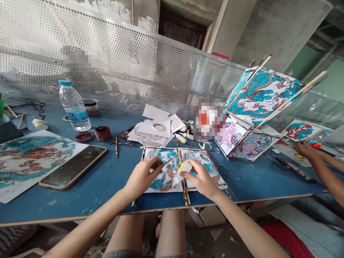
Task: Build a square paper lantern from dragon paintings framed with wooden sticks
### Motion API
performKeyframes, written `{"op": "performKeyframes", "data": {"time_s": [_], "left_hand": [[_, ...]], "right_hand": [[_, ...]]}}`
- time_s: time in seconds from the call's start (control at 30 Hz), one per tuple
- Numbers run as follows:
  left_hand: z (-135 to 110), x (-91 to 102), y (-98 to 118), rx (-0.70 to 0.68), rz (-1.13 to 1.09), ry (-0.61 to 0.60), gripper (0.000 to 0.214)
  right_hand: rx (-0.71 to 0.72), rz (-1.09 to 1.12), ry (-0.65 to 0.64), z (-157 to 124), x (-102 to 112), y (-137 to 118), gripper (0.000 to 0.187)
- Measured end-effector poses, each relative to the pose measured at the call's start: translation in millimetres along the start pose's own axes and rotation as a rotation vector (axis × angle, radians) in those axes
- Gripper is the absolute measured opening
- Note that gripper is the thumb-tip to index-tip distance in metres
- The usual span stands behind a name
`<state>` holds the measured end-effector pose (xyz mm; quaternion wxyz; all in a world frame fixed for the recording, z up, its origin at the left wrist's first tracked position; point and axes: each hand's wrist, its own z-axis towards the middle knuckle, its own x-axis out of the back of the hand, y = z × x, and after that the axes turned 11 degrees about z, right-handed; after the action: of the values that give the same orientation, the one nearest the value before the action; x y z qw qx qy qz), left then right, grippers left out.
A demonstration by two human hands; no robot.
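Blue tabletop (113, 179), near edge: dragon-painted panels (204, 157) lie flat side by side, bamboo strips along their borders. My L hand (142, 175) has fingers pinched shut on a thin stick (168, 162) over the left panel. R hand (202, 181) grips a small glue bottle (181, 170), nozzle tilted at the stick, prob. to keep the tip on target. Phone (73, 166) and water bottle (74, 106) sit toward the left edge. Perforated metal screen (120, 64) backs the far edge, concrete room beyond. Co-worker's hand (305, 147) at the right corner.

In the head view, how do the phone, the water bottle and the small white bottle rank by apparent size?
1. phone
2. water bottle, farther away, so this order is unsure
3. small white bottle in the right hand
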<state>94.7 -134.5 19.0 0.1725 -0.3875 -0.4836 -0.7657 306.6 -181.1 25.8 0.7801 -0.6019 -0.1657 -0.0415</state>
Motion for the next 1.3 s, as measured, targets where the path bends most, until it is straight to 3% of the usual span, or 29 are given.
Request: {"op": "performKeyframes", "data": {"time_s": [0.33, 0.63, 0.93, 1.03, 1.17, 1.3], "left_hand": [[-5, -6.5, -9, 0.015, -0.183, 0.054, 0.02], [-7, -8.3, -8, -0.021, -0.172, 0.038, 0.022], [-6, -5.1, -7, -0.019, -0.171, 0.034, 0.023], [-6, -5.1, -8, -0.016, -0.167, 0.037, 0.023], [-6, -6.0, -10, -0.02, -0.165, 0.046, 0.024], [-5, -5.9, -11, -0.028, -0.149, 0.06, 0.026]], "right_hand": [[0.052, -0.142, 0.039, 3, 0, 2, 0.018], [0.077, -0.213, 0.136, -2, 7, 5, 0.022], [-0.117, 0.315, 0.043, 7, 21, 8, 0.018], [-0.15, 0.37, 0.036, 6, 24, 5, 0.018], [-0.264, 0.458, -0.094, 3, 30, 4, 0.033], [-0.242, 0.281, -0.092, -1, 30, 5, 0.041]]}}
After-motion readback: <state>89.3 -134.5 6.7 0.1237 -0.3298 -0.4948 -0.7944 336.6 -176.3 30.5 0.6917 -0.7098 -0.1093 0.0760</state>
